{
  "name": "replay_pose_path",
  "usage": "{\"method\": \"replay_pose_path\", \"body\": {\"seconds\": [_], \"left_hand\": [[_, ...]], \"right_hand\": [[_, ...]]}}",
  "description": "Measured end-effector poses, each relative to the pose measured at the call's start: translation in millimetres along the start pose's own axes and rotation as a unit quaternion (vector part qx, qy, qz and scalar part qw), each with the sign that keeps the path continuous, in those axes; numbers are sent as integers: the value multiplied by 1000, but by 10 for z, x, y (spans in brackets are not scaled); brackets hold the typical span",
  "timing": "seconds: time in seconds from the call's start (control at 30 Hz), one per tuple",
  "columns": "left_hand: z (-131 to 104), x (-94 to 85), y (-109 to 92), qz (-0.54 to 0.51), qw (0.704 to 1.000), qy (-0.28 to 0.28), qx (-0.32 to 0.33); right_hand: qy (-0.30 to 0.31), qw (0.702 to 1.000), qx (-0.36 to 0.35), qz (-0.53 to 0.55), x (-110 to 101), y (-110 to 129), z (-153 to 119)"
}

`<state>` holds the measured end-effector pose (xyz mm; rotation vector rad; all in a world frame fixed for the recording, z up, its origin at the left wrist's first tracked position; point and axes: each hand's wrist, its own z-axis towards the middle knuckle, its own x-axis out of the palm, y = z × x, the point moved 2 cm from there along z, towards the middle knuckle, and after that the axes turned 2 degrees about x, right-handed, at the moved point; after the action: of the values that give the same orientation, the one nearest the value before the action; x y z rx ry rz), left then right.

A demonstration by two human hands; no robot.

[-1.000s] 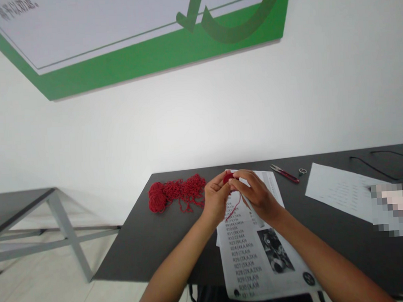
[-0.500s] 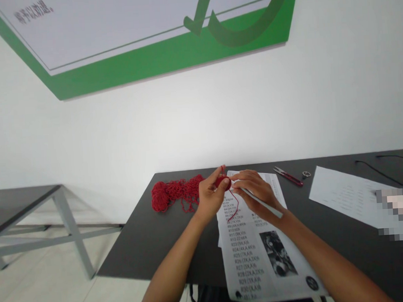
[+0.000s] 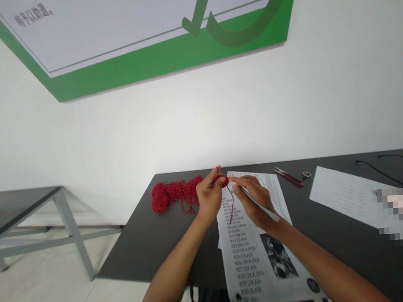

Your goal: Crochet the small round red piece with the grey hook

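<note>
Between my two hands is a small red crocheted piece [image 3: 221, 179], pinched by my left hand [image 3: 209, 198], with a strand of yarn over the raised index finger. My right hand [image 3: 257, 200] grips a thin crochet hook [image 3: 259, 204], its tip at the right edge of the red piece. A loose red yarn end [image 3: 233, 208] hangs over the printed pattern sheet [image 3: 244, 257] under my hands. Left of my left hand lies a tangled red yarn skein [image 3: 161, 198] on the dark table.
Red-handled thread snips [image 3: 289, 176] with a ring lie behind my right hand. A white sheet [image 3: 344, 194], dark-framed glasses [image 3: 380, 169] and a blurred patch are at the right. The dark table [image 3: 142, 245] has its left edge here; another table [image 3: 20, 203] stands farther left.
My left hand and the red piece have shifted slightly left. My right hand has turned a little, with the hook now sloping more steeply, and the hanging yarn end has swung left.
</note>
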<state>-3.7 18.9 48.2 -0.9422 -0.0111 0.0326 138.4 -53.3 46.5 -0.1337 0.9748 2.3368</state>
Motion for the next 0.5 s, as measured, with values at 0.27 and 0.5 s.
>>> {"method": "replay_pose_path", "body": {"seconds": [0.27, 0.5], "left_hand": [[5, 8, 67, -14, 999, -24, -23], [-92, 67, 89, -53, 998, 4, -15]], "right_hand": [[-8, 999, -32, 42, 51, 6, -35], [20, 887, 173, 427, 67, -239, 115]]}}
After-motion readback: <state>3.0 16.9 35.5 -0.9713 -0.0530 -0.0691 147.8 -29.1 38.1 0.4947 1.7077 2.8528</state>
